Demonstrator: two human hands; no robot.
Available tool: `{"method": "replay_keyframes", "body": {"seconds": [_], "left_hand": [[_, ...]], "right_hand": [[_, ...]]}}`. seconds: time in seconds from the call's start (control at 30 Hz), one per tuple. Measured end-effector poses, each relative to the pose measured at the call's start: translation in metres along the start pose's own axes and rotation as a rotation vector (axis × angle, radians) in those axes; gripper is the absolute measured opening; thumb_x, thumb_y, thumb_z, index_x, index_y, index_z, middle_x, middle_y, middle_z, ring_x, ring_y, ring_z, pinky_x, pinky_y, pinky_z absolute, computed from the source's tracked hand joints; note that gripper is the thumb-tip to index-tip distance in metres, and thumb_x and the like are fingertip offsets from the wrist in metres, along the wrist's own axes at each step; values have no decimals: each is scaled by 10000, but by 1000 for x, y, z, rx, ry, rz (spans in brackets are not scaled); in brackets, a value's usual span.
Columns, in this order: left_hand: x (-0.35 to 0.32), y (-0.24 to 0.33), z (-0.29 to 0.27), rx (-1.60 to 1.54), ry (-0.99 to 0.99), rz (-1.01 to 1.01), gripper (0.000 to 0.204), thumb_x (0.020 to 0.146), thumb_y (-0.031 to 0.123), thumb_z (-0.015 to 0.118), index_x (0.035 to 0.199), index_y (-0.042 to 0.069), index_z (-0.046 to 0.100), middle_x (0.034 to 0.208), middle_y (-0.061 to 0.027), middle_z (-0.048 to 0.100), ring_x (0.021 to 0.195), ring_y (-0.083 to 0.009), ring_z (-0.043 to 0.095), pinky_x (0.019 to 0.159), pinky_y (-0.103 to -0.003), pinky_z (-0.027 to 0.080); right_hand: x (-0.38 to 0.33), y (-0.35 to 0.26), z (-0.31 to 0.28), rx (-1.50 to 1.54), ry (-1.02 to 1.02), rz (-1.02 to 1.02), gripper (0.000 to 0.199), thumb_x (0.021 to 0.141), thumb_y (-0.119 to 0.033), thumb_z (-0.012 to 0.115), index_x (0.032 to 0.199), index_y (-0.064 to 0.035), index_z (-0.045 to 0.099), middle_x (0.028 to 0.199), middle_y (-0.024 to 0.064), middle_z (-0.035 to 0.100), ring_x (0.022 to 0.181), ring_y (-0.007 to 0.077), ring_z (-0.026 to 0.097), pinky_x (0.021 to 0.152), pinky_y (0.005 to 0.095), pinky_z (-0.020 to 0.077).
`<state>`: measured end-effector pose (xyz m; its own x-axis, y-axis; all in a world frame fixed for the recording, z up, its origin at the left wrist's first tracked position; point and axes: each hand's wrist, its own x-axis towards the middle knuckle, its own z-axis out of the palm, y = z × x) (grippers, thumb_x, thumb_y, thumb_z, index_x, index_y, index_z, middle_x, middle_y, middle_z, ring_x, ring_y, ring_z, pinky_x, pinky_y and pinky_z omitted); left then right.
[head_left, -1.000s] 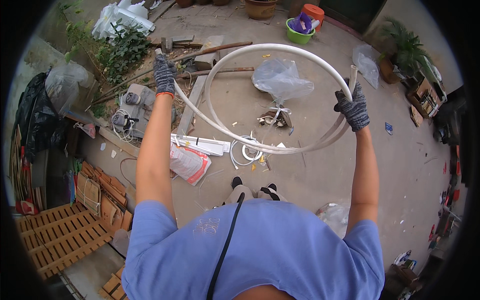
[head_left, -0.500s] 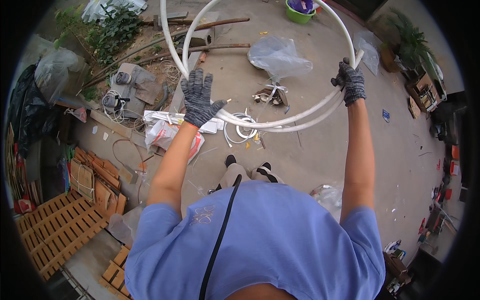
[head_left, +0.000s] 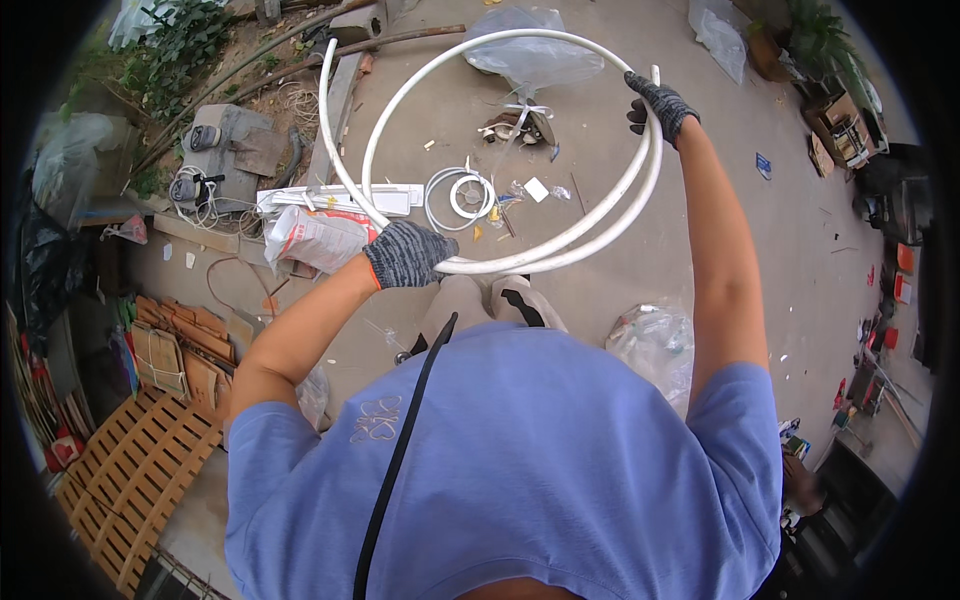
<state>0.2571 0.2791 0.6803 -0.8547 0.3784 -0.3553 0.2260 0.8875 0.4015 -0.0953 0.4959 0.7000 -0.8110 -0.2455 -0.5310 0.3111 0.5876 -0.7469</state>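
Observation:
A long white plastic pipe (head_left: 515, 34), bent into a large loop, is held up in front of me. At the loop's lower left, my left hand (head_left: 408, 256), in a grey knitted glove, is closed round the pipe. My right hand (head_left: 664, 108), gloved alike, grips it at the upper right, its fingers partly hidden behind the pipe. One pipe end sticks up beside the right hand. The other end rises free at the upper left. Two strands run close together along the lower right of the loop.
On the ground ahead lie a small white hose coil (head_left: 430, 205), a clear plastic bag (head_left: 530, 65), a red-and-white sack (head_left: 318, 240) and white strips (head_left: 400, 198). Wooden slats (head_left: 140, 460) stand at left. Another clear bag (head_left: 655, 345) lies right of my legs.
The loop has come down and nearer to me. My left hand has gone from spread fingers against the pipe to closed round it, lower down. My right hand has moved slightly left and up.

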Motion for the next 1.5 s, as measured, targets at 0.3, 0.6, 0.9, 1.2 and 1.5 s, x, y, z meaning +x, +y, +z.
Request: {"method": "replay_keyframes", "body": {"seconds": [0.3,0.6,0.9,1.2,1.5], "left_hand": [[13,4,63,-330,117,-67,286,770,329,490,827,49,500,653,-165,549,620,-334,547,549,-400,436],[30,38,89,-411,69,-191,251,737,345,504,804,105,528,638,-135,558,575,-312,555,520,-404,436],[21,57,80,-321,317,-387,242,709,353,532,739,115,571,637,-97,563,585,-271,562,520,-373,435],[-14,55,88,-461,285,-555,338,752,408,480,793,79,546,673,-126,563,621,-305,556,558,-380,439],[-39,47,107,-705,471,-761,395,728,486,498,798,101,551,658,-131,571,605,-300,557,565,-404,435]], "right_hand": [[-96,18,87,-860,-557,-1152,725,614,-451,635,1198,-100,390,1201,158,394,1126,289,365,958,343,258],[-134,108,118,-1128,-805,-1061,216,656,-293,566,803,-135,556,639,79,574,608,265,577,546,382,442],[-119,99,108,-1110,-932,-955,233,658,-281,545,826,-120,546,708,89,582,647,284,570,590,379,449],[-108,84,161,-1085,-897,-1293,167,652,-233,542,768,-113,553,657,98,553,631,257,559,579,376,425],[-100,51,223,-1069,-739,-1628,154,639,-254,556,725,-128,575,641,54,543,606,224,537,555,360,406]]}}
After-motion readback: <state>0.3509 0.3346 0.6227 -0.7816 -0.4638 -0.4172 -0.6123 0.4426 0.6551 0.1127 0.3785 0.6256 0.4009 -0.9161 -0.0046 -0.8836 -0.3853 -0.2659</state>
